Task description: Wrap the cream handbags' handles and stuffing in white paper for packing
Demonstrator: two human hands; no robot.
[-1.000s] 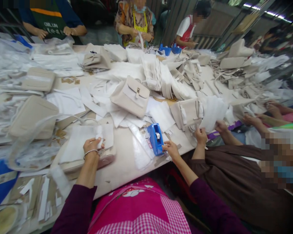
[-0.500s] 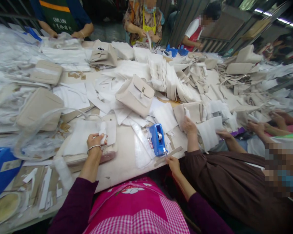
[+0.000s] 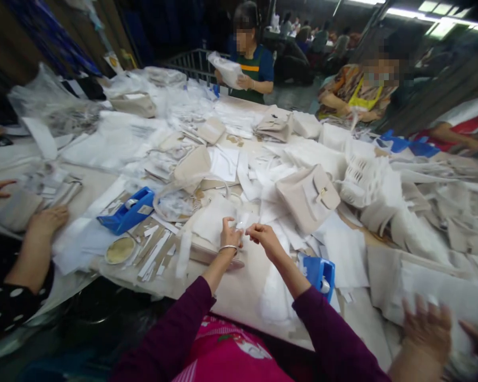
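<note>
A beige handbag lies in front of me with a white foam sheet over it. My left hand, with a bangle at the wrist, rests on the bag's right end, fingers bent around a small white wrapped part. Close beside it, my right hand is closed in a pinch at the same spot. A short piece of clear tape seems to be between its fingertips, though blur hides most of it. To the right stands a blue tape dispenser. The bag's pale strap loops out behind it.
Another blue tape dispenser, a round tin and paper strips lie left. A beige flap bag and foam stacks stand beyond. Co-workers' hands work at left, and another's hand at right.
My right hand has left the tape dispenser and come across to my left hand at the bag. The view has turned left. A co-worker opposite now holds up a white wrapped bundle.
</note>
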